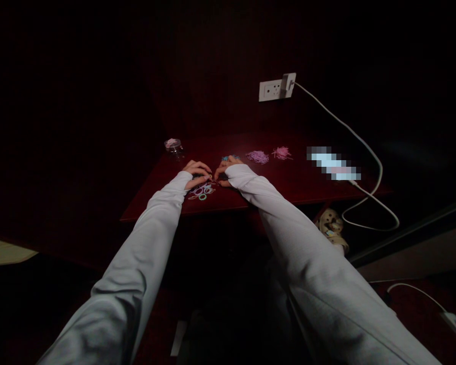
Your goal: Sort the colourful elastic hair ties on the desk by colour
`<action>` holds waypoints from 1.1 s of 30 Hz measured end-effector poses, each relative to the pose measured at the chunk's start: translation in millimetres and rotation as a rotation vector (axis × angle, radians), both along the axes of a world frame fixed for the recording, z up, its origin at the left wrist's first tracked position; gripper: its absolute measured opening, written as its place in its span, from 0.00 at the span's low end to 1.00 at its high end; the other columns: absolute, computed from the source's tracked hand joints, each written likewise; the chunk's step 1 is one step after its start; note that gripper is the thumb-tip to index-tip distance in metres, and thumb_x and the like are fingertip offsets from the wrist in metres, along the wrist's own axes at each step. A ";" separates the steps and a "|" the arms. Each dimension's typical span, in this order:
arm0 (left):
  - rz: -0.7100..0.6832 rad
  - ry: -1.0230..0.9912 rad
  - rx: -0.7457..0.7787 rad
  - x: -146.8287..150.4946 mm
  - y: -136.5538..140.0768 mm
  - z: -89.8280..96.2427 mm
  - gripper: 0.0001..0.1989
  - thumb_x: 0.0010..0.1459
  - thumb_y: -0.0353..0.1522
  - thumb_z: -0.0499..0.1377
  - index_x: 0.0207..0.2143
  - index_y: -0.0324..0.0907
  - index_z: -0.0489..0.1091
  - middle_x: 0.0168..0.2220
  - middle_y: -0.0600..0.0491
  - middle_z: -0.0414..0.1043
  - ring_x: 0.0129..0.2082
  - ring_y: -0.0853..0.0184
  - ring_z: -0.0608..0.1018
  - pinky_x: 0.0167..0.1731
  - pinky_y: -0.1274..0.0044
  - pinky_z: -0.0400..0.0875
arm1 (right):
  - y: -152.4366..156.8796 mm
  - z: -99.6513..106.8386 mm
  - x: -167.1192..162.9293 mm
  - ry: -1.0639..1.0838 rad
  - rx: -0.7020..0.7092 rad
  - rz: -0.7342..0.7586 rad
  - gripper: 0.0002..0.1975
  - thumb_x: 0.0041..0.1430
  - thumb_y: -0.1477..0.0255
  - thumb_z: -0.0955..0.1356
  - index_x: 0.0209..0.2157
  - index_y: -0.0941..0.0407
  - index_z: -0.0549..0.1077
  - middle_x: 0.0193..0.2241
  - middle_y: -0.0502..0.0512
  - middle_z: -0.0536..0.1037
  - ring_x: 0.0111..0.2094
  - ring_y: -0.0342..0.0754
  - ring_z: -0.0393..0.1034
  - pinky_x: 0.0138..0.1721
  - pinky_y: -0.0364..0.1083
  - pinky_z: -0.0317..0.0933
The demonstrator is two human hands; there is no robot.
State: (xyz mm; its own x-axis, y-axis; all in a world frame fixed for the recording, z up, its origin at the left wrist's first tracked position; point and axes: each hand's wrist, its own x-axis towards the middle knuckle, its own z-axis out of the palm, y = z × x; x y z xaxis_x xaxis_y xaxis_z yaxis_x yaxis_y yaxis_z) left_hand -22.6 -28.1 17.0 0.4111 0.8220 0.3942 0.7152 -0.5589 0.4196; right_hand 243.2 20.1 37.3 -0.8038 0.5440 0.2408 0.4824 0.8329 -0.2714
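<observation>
My left hand point(197, 173) is at the front part of the dark red table point(159, 203), its thumb and fingers bent together. My right hand point(228, 171) faces it closely, fingers also drawn in. Whatever lies between the fingertips is too small and dim to make out. Under and in front of my left hand spreads a loose heap of small coloured hair ties point(202, 196), purple, white and green. Just behind my right hand, partly hidden by it, sits a blue pile point(225, 158) of similar small bands.
Purple bands point(257, 156) and pink bands point(282, 152) lie in separate piles to the right. A clear jar point(174, 146) stands at the back left. A white cable point(342, 121) runs from the wall socket point(270, 90) to a blurred-out device point(333, 163). A shoe point(331, 225) shows below the table.
</observation>
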 end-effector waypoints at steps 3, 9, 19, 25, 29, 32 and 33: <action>-0.006 -0.005 0.008 -1.0 1.0 -1.2 0.17 0.73 0.47 0.63 0.42 0.49 0.88 0.56 0.49 0.86 0.56 0.52 0.77 0.65 0.56 0.68 | -0.2 -0.9 -0.2 -0.004 0.019 -0.009 0.11 0.62 0.70 0.74 0.46 0.51 0.87 0.51 0.60 0.83 0.55 0.61 0.63 0.54 0.54 0.53; 0.011 0.003 0.001 0.2 -0.4 0.5 0.17 0.73 0.48 0.64 0.42 0.49 0.87 0.56 0.49 0.86 0.55 0.52 0.76 0.65 0.55 0.68 | 1.3 -4.2 1.8 0.010 0.049 -0.030 0.09 0.63 0.71 0.72 0.44 0.52 0.85 0.51 0.59 0.83 0.54 0.60 0.63 0.55 0.54 0.53; 0.005 -0.017 0.004 1.8 -3.1 2.5 0.17 0.73 0.49 0.64 0.41 0.48 0.87 0.55 0.49 0.86 0.55 0.53 0.77 0.66 0.55 0.68 | 3.1 -2.5 4.5 0.030 0.048 -0.058 0.08 0.65 0.72 0.72 0.43 0.53 0.84 0.49 0.60 0.83 0.54 0.59 0.63 0.57 0.56 0.54; 0.021 -0.010 0.000 2.1 -2.1 1.8 0.17 0.72 0.48 0.64 0.40 0.49 0.87 0.55 0.49 0.86 0.56 0.52 0.77 0.67 0.55 0.67 | 1.5 -2.4 3.0 0.012 0.032 -0.031 0.12 0.63 0.71 0.73 0.47 0.51 0.86 0.52 0.60 0.83 0.54 0.60 0.62 0.55 0.55 0.54; 0.027 -0.008 -0.005 1.7 -1.3 1.1 0.17 0.72 0.48 0.64 0.40 0.49 0.87 0.55 0.49 0.86 0.56 0.52 0.78 0.67 0.55 0.67 | 0.5 -2.1 2.4 0.012 0.026 -0.033 0.11 0.63 0.71 0.73 0.45 0.52 0.86 0.51 0.61 0.82 0.54 0.60 0.62 0.56 0.56 0.54; 0.024 -0.001 -0.012 0.8 -0.6 0.9 0.17 0.72 0.48 0.64 0.40 0.49 0.87 0.56 0.49 0.86 0.56 0.53 0.78 0.67 0.55 0.67 | 0.6 -1.9 2.4 0.011 0.023 -0.034 0.10 0.62 0.72 0.72 0.44 0.53 0.85 0.51 0.61 0.82 0.54 0.60 0.62 0.56 0.56 0.54; 0.019 0.001 -0.011 0.3 -0.3 0.7 0.17 0.72 0.48 0.64 0.40 0.49 0.87 0.56 0.49 0.86 0.56 0.53 0.77 0.67 0.55 0.67 | 0.7 -2.0 2.5 0.013 0.023 -0.033 0.09 0.62 0.72 0.73 0.43 0.53 0.84 0.50 0.61 0.82 0.54 0.60 0.62 0.56 0.56 0.53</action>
State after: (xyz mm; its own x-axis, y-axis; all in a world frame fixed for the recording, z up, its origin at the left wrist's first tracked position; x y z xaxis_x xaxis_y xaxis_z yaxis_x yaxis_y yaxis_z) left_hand -22.2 -28.4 17.7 0.3952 0.8341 0.3849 0.7262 -0.5403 0.4251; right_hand 245.8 20.8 35.3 -0.7826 0.5641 0.2634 0.5060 0.8228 -0.2588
